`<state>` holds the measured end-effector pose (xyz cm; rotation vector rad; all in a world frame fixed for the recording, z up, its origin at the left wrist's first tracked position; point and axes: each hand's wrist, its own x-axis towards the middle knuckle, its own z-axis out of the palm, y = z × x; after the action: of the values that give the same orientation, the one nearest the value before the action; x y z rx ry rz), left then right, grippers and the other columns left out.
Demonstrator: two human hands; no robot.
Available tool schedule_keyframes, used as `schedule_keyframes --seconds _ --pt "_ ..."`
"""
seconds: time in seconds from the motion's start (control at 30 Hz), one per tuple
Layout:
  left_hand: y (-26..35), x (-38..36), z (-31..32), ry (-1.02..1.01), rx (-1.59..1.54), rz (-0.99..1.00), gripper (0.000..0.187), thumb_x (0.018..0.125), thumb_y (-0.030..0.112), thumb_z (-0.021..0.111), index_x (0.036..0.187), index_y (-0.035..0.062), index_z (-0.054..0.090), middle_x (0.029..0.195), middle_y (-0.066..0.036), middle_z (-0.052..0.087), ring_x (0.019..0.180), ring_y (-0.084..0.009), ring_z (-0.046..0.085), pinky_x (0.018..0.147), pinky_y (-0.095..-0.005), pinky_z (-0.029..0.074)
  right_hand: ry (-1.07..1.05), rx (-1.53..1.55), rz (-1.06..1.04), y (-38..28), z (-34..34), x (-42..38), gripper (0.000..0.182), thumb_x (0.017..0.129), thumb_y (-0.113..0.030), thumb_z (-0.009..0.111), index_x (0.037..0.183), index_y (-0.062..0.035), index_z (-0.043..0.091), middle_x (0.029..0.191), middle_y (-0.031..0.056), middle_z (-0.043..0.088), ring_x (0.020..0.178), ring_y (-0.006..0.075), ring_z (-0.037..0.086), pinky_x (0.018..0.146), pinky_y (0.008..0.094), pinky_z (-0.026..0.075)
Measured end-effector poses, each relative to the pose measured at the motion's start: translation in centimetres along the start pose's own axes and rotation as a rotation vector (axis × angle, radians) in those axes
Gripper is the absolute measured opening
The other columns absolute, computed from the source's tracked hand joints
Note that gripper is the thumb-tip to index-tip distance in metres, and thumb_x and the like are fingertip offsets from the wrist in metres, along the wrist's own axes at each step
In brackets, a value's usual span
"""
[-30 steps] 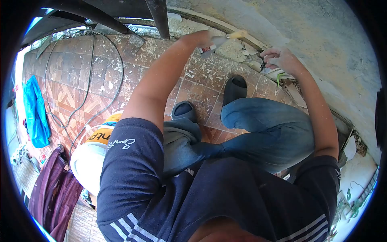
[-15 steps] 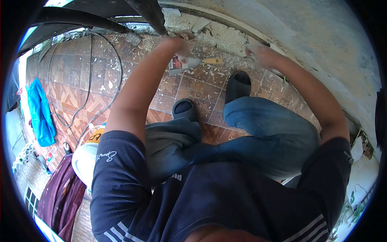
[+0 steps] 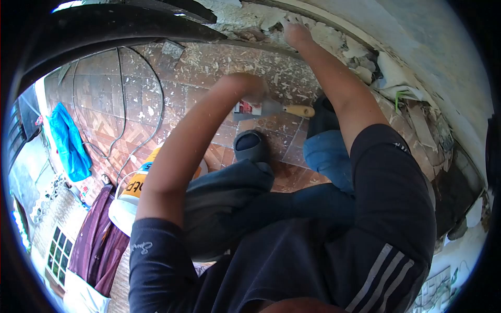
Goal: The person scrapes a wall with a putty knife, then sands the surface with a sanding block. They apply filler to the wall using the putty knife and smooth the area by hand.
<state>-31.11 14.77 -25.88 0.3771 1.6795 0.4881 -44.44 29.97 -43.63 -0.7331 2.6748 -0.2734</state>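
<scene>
My right hand (image 3: 297, 32) reaches to the broken, crumbly ledge (image 3: 326, 37) at the foot of the wall, its fingers spread and apparently touching the rubble. My left hand (image 3: 254, 87) is bent at the wrist above the tiled floor; motion smears its fingers, so I cannot make out whether it holds anything. Just below it lies a scraper with a wooden handle (image 3: 300, 110) and a pale blade (image 3: 271, 107). Beside the blade is a flat grey piece with a red-and-white label (image 3: 248, 108), partly hidden by the hand.
Pale flakes litter the tiles (image 3: 203, 68). A dark cable (image 3: 160, 88) loops at the left, near a blue cloth (image 3: 69, 141). A white bucket with an orange label (image 3: 130, 195) stands by my left arm. Dark beams (image 3: 130, 23) cross above; loose chunks (image 3: 364, 67) lie along the wall.
My right hand has moved from near the wall's base up and left onto the broken ledge. My left hand has shifted slightly right and down in view. The camera view has turned.
</scene>
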Motion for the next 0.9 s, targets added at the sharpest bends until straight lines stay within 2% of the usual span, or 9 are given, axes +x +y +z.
schedule_keyframes --seconds 0.07,0.17,0.27,0.37,0.4,0.5,0.63,0.73,0.9 --pt "-0.5 -0.2 0.6 0.026 -0.044 0.048 0.045 0.08 0.021 0.076 0.124 0.0131 0.067 0.111 -0.015 0.072 0.103 -0.032 0.068 0.09 -0.0426 0.051 -0.011 -0.096 -0.046 -0.5 -0.6 1.2 0.031 0.094 -0.019 0.053 0.124 -0.0161 0.062 0.145 0.0102 0.049 0.135 0.035 0.044 0.109 0.0569 0.036" --pt "-0.9 -0.3 1.7 0.063 -0.132 0.084 0.045 0.081 0.02 0.075 0.124 0.0115 0.066 0.11 -0.017 0.071 0.104 -0.0338 0.067 0.089 -0.0426 0.051 -0.095 -0.022 0.051 0.1 1.3 3.4 0.029 0.096 -0.021 0.052 0.122 -0.0155 0.064 0.142 0.0103 0.053 0.136 0.0335 0.044 0.112 0.0605 0.03" --pt "-0.4 -2.1 1.1 0.034 -0.1 0.016 0.046 0.081 0.023 0.075 0.125 0.0119 0.065 0.11 -0.017 0.071 0.103 -0.0358 0.066 0.089 -0.0432 0.051 -0.156 -0.087 0.035 -0.6 -1.4 4.9 0.026 0.098 -0.023 0.053 0.119 -0.0133 0.065 0.132 0.0126 0.061 0.128 0.0349 0.052 0.106 0.0549 0.039" --pt "-2.4 -1.6 1.6 0.039 -0.172 0.093 0.046 0.082 0.024 0.075 0.125 0.0126 0.065 0.111 -0.016 0.071 0.104 -0.0347 0.066 0.089 -0.0426 0.051 -0.111 0.487 0.138 0.9 -0.5 6.6 0.029 0.098 -0.029 0.058 0.119 -0.0094 0.064 0.121 0.0132 0.067 0.11 0.0337 0.063 0.094 0.0465 0.05" --pt "-2.7 -1.8 1.3 0.047 -0.169 0.071 0.046 0.082 0.024 0.075 0.126 0.013 0.065 0.111 -0.016 0.071 0.105 -0.034 0.066 0.089 -0.0422 0.051 -0.141 0.573 0.187 1.0 -1.3 6.8 0.032 0.097 -0.033 0.061 0.117 -0.0075 0.062 0.108 0.0096 0.069 0.091 0.0254 0.067 0.088 0.045 0.054" --pt "-2.7 -2.2 0.2 0.063 -0.151 0.007 0.046 0.083 0.025 0.075 0.126 0.0141 0.066 0.113 -0.014 0.071 0.106 -0.0318 0.066 0.09 -0.0414 0.05 -0.201 1.046 0.349 1.9 -3.3 6.1 0.03 0.097 -0.027 0.061 0.116 -0.004 0.062 0.101 0.0106 0.068 0.085 0.0207 0.066 0.075 0.0384 0.054" --pt "-1.9 -1.8 -0.8 0.077 -0.069 -0.032 0.044 0.083 0.026 0.075 0.125 0.0144 0.067 0.114 -0.012 0.071 0.106 -0.0302 0.066 0.09 -0.0414 0.05 -0.329 1.446 0.35 2.5 -6.2 3.5 0.025 0.094 -0.015 0.065 0.116 -0.0047 0.063 0.101 0.0064 0.065 0.084 0.0157 0.065 0.077 0.0328 0.055" --pt "-1.6 -0.5 -0.6 0.085 0.012 0.016 0.041 0.083 0.028 0.075 0.121 0.0146 0.069 0.113 -0.012 0.071 0.104 -0.0295 0.067 0.089 -0.0419 0.051 -0.401 1.469 0.309 2.8 -8.1 1.0 0.022 0.096 -0.018 0.063 0.113 -0.0034 0.061 0.098 0.0056 0.064 0.085 0.0154 0.067 0.073 0.0342 0.056" --pt "1.5 0.3 -3.0 -0.066 0.2 -0.07 0.038 0.082 0.03 0.073 0.117 0.015 0.071 0.113 -0.013 0.072 0.096 -0.0281 0.068 0.086 -0.0421 0.052 -0.441 1.079 0.297 6.8 -9.8 -3.7 0.016 0.095 -0.023 0.059 0.097 -0.0077 0.066 0.085 0.0039 0.061 0.073 0.0134 0.059 0.064 0.0322 0.051"
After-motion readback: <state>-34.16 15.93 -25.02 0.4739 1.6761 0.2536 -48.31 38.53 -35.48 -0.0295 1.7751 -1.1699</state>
